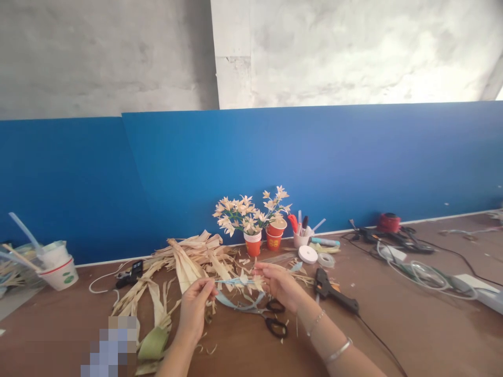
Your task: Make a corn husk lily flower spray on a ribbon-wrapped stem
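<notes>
Between my hands runs a thin stem [236, 282] wrapped in pale blue, with small cream flowers [247, 276] that look made of dried husk. My left hand [195, 309] pinches the stem's left end between thumb and fingers. At the flower end, my right hand [283, 285] is closed with its fingertips together on the sprig; the exact grip is partly hidden. A pale blue ribbon [239, 303] curves on the table just below. Black-handled scissors [276, 327] lie under my right wrist, and a black glue gun [334, 294] rests to the right of that arm.
Dried corn husks [188, 262] are heaped on the brown table [373, 335]. Behind stand red paper cups [252, 245] with finished-looking flower sprays, a tool cup [302, 239] and tape rolls [307, 255]. Cables [428, 275] lie right; a white cup [58, 272] stands left. A blue partition [353, 162] closes the back.
</notes>
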`<state>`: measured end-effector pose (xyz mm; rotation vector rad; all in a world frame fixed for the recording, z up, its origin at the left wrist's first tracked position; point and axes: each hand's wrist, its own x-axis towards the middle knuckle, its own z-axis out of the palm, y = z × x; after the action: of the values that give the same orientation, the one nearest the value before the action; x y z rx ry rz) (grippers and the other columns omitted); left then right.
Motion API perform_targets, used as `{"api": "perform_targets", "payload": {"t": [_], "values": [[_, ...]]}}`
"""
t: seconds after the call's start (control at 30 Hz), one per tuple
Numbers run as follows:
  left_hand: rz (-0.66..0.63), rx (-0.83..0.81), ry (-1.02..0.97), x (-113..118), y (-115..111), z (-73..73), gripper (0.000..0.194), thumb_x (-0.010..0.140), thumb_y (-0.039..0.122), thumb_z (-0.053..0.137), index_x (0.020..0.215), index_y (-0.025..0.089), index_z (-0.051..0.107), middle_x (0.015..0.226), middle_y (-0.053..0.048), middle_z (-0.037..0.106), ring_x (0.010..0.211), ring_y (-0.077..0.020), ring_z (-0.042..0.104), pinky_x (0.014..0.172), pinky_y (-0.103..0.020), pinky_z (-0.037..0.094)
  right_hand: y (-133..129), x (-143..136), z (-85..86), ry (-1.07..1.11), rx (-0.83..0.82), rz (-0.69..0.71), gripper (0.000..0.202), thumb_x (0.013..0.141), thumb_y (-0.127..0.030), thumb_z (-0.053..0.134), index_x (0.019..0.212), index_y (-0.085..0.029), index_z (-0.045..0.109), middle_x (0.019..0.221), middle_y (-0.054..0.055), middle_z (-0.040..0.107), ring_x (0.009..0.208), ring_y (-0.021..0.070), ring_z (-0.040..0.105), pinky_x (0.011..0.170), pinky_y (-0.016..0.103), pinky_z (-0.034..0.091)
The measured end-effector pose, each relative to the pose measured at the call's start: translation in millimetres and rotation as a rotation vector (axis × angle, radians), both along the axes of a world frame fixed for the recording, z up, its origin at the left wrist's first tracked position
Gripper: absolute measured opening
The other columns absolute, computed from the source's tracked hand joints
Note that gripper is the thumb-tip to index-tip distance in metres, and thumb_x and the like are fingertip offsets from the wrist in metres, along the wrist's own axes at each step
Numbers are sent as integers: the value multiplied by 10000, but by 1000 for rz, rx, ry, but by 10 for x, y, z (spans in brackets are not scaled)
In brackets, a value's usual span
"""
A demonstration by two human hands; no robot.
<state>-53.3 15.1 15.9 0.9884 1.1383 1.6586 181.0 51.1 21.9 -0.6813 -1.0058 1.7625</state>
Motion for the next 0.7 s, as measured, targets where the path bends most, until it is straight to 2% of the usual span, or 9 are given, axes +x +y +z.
{"api": "perform_targets", "payload": {"t": [0.13,0.33,0.5,0.7], "values": [[-2,27,33,11,-23,39,312,574,414,763,694,139,677,534,-6,611,526,-122,517,530,-223,414,-27,-12,21,-28,-39,32,321,758,-341,671,1019,-157,639,970,80,685,789,139,632,698,246,464],[-18,-4,51,48,-54,64,288,581,419,751,656,156,663,509,6,603,507,-121,509,510,-217,408,-67,-45,56,-56,-8,45,367,643,-212,755,987,-149,644,899,56,683,779,154,634,723,267,466],[-32,-17,37,59,-46,35,273,597,411,741,613,158,638,484,17,584,492,-112,503,491,-206,408,-59,-65,41,-24,2,-13,322,647,-199,742,955,-154,659,841,39,674,742,148,630,713,277,483],[-49,-26,53,54,-44,11,277,614,415,734,630,155,639,489,12,591,497,-111,509,498,-203,417,-50,-60,30,-13,3,-5,312,663,-189,737,961,-143,655,858,50,679,782,159,641,749,287,494]]}}
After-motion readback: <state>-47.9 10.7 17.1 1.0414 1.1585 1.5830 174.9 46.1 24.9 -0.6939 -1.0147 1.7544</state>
